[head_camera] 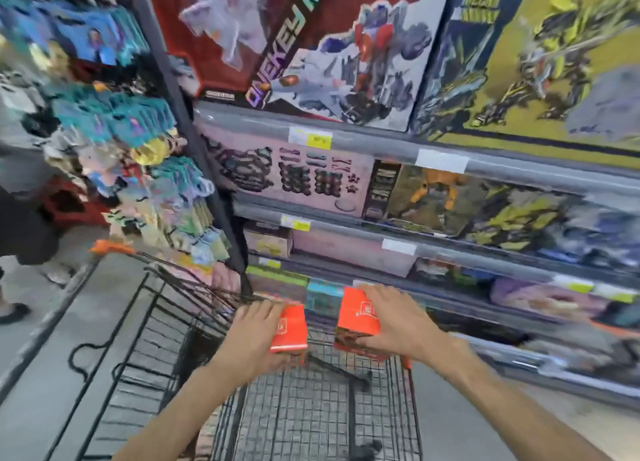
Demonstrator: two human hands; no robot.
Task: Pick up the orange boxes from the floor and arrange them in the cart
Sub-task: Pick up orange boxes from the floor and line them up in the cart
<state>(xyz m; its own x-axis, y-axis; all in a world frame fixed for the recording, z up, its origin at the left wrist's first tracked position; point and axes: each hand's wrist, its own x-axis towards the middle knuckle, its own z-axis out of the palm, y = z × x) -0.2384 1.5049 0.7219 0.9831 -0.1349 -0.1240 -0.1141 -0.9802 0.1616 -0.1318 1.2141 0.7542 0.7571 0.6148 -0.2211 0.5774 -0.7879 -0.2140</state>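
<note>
I hold two orange boxes over the black wire shopping cart [311, 415]. My left hand [252, 336] grips one orange box [291, 332] from its left side. A little to the right, my right hand [394, 325] grips the other orange box [356, 313] from its right side; dark printed art shows on its lower face. Both boxes hang above the far end of the cart's mesh basket, side by side with a gap between them. The picture is blurred by motion.
Store shelves [415, 155] full of large toy boxes rise to the right and ahead, close to the cart's right rim. Hanging packets [138, 169] fill a rack on the left. A person's legs and shoe [14, 313] stand at the far left on the grey floor.
</note>
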